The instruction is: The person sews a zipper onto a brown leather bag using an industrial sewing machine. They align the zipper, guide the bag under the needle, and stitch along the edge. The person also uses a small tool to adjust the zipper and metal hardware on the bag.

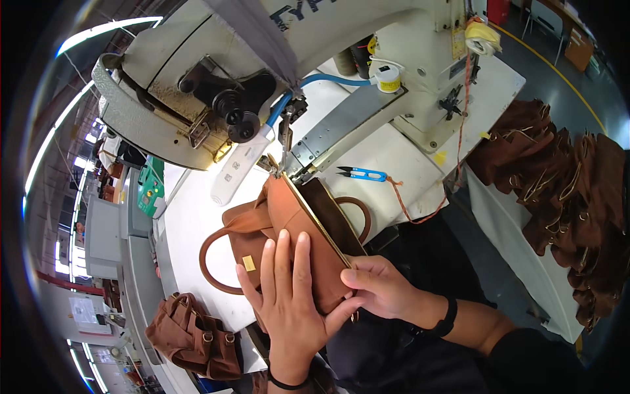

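Observation:
A brown leather handbag (298,220) lies under the sewing machine's needle area (281,172), its zippered top edge running from there toward me. My left hand (285,305) rests flat on the bag's side, fingers spread, beside a small gold plate (249,263). At the bag's near right end, my right hand (380,285) pinches the edge by the zipper (321,226) between thumb and fingers. One rounded handle (209,259) sticks out on the left, and another handle (359,213) shows on the right. The right fingertips are partly hidden by the leather.
Blue thread snips (367,174) tied to an orange cord lie on the white table, right of the bag. Another brown bag (193,335) sits at lower left. Many brown pieces with metal fittings (558,197) are heaped at right. The machine's arm (164,85) overhangs the table.

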Available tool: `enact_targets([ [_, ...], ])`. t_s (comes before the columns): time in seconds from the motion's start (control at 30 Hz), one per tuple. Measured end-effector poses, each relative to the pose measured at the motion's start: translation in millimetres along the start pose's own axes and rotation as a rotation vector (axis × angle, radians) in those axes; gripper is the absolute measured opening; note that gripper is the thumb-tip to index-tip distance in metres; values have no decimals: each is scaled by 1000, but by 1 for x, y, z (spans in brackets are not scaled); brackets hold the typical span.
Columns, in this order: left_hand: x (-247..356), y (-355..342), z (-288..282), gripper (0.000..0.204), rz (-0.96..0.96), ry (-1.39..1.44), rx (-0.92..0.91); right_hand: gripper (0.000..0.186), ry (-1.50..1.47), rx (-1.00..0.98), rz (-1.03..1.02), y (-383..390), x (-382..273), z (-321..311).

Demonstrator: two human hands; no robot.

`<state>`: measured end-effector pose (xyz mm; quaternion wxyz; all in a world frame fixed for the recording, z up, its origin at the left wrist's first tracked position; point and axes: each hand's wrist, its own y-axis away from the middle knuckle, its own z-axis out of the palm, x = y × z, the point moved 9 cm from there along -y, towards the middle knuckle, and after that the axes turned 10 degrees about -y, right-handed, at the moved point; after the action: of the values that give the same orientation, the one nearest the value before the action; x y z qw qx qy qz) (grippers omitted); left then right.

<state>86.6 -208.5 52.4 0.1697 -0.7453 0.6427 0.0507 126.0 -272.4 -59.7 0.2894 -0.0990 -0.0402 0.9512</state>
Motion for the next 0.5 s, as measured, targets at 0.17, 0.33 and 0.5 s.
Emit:
enact_targets([
  [0.17, -1, -1, 9, 113, -19, 9, 19, 19, 85, 81, 29, 1, -8, 0],
  [0.33, -6, 2, 8, 116, -22, -26, 18, 25, 92, -16, 0, 0, -5, 0],
  [0.5, -14, -7, 23, 117, -41, 39, 26, 25, 383, 6, -79, -13, -16, -5],
])
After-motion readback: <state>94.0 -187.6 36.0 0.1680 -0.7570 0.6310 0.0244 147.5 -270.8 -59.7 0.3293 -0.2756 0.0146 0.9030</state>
